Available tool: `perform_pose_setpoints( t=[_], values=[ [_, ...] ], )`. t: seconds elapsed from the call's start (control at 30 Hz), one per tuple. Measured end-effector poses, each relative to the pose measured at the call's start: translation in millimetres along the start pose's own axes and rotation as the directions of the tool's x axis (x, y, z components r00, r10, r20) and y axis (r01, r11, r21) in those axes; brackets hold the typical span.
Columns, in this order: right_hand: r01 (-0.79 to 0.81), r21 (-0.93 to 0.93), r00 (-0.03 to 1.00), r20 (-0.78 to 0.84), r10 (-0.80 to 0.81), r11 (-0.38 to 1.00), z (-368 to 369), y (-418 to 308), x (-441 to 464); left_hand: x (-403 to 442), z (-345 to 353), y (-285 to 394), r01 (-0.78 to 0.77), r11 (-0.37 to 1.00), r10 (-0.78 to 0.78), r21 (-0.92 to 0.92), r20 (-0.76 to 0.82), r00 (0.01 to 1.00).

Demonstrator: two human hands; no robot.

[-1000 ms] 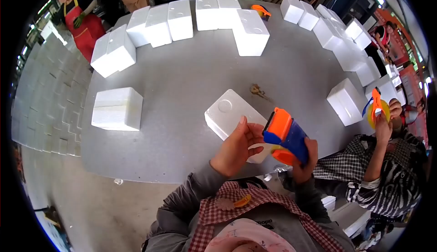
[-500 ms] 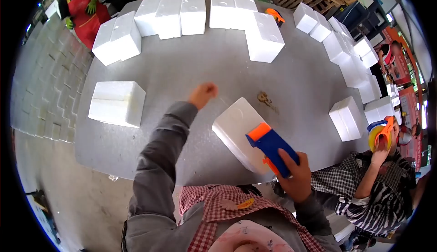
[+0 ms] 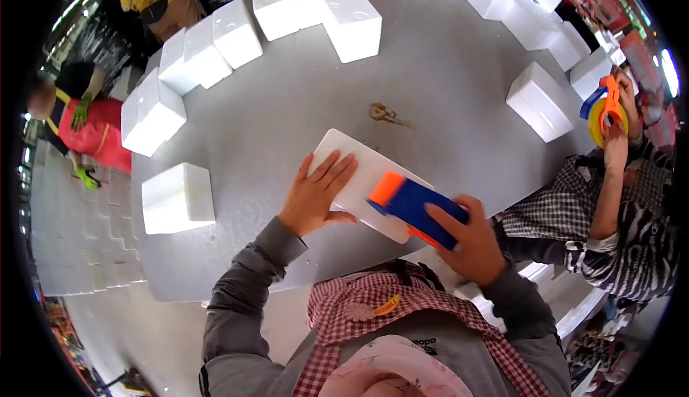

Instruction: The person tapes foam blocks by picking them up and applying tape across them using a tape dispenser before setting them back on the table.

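Observation:
A white foam box (image 3: 373,164) lies at the front of the grey table, slanting down to the right. My left hand (image 3: 319,192) rests on the box's left end with its fingers spread. My right hand (image 3: 470,243) is wrapped round a blue and orange tape dispenser (image 3: 420,207), which is over the right part of the box and hides some of it. Whether the dispenser touches the box I cannot tell.
The grey table (image 3: 287,110) bears a foam box (image 3: 177,197) at left, another (image 3: 540,101) at right and several along the far edge. A brown mark (image 3: 387,114) lies beyond my box. At right, a co-worker's hands (image 3: 619,128) hold a tape dispenser (image 3: 606,114).
My left hand has come back from the table's left-middle area onto the box. The dispenser in my right hand stays over the box's right part. The camera view has turned.

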State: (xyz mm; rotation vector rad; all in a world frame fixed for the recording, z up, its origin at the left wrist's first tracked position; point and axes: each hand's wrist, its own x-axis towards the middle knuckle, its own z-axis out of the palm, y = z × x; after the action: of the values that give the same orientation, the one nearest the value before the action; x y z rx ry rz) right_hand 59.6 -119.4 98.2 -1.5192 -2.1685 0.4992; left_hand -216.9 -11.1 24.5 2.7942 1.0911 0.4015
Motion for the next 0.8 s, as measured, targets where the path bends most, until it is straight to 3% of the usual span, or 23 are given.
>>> perform_pose_setpoints(
  t=[0.1, 0.17, 0.2, 0.27, 0.33, 0.37, 0.4, 0.43, 0.47, 0.5, 0.53, 0.6, 0.67, 0.7, 0.77, 0.8],
  values=[
    [-0.061, -0.045, 0.993, -0.106, 0.055, 0.997, 16.4, 62.2, -86.3, 8.2, -3.8, 0.4, 0.006, 0.998, -0.009, 0.065, 0.057, 0.998],
    [-0.065, 0.075, 0.957, -0.279, 0.083, 0.995, 66.5, 95.8, -136.5, 17.1, -5.5, 0.2, 0.016, 0.996, -0.022, 0.093, 0.068, 0.997],
    [-0.025, 0.177, 0.936, -0.342, 0.085, 0.984, 89.8, 99.2, -133.2, 26.2, -6.1, -2.3, -0.01, 0.995, 0.001, 0.1, 0.087, 0.996],
    [-0.103, 0.223, 0.877, -0.439, 0.194, 0.969, 131.9, 104.2, -101.8, 56.8, -5.9, -12.7, -0.058, 0.991, 0.05, 0.123, 0.069, 0.996],
    [-0.092, 0.56, 0.798, -0.453, 0.398, 0.823, 170.1, 134.4, -68.8, 100.9, -0.9, -23.4, -0.052, 0.99, 0.05, 0.13, 0.014, 0.999],
    [-0.082, 0.725, 0.783, -0.378, 0.494, 0.684, 155.0, 135.9, -47.8, 121.1, 3.5, -25.6, -0.035, 0.991, 0.036, 0.129, -0.006, 0.999],
    [-0.058, 0.853, 0.774, -0.289, 0.564, 0.518, 136.7, 137.3, -25.9, 133.6, 9.5, -28.9, -0.076, 0.987, 0.077, 0.139, -0.004, 0.997],
    [-0.044, 0.853, 0.753, -0.314, 0.578, 0.52, 126.5, 146.3, -8.9, 143.6, 17.2, -33.5, -0.213, 0.956, 0.212, 0.199, 0.029, 0.977],
    [-0.111, 0.925, 0.76, -0.158, 0.631, 0.364, 116.4, 155.8, 3.0, 151.8, 25.8, -37.1, -0.341, 0.906, 0.336, 0.249, 0.066, 0.94],
    [-0.179, 0.964, 0.758, 0.008, 0.653, 0.196, 111.2, 160.0, 6.7, 159.3, 34.5, -43.1, -0.364, 0.898, 0.358, 0.247, 0.069, 0.931],
    [-0.168, 0.967, 0.746, -0.002, 0.666, 0.191, 112.1, 154.5, 4.2, 165.4, 39.2, -48.5, -0.341, 0.917, 0.327, 0.207, 0.099, 0.94],
    [-0.207, 0.92, 0.695, -0.101, 0.712, 0.333, 120.0, 134.0, -7.7, 170.2, 43.0, -49.4, -0.334, 0.932, 0.319, 0.14, 0.123, 0.94],
    [0.126, 0.989, 0.687, -0.147, 0.711, 0.083, 160.9, 94.4, -50.3, 161.9, 48.5, -49.9, -0.284, 0.946, 0.272, 0.157, 0.094, 0.958],
    [0.133, 0.988, 0.695, -0.15, 0.703, 0.079, 174.7, 76.9, -60.0, 153.6, 51.7, -49.1, -0.219, 0.961, 0.212, 0.166, 0.061, 0.975],
    [-0.03, 0.883, 0.659, -0.335, 0.674, 0.469, 197.9, 38.3, -72.5, 130.0, 53.7, -31.4, -0.185, 0.938, 0.19, 0.292, 0.012, 0.982],
    [-0.029, 0.895, 0.663, -0.316, 0.679, 0.445, 199.4, 36.2, -66.6, 114.9, 51.8, -15.4, 0.014, 0.958, -0.022, 0.287, 0.023, 0.999]
  ],
)
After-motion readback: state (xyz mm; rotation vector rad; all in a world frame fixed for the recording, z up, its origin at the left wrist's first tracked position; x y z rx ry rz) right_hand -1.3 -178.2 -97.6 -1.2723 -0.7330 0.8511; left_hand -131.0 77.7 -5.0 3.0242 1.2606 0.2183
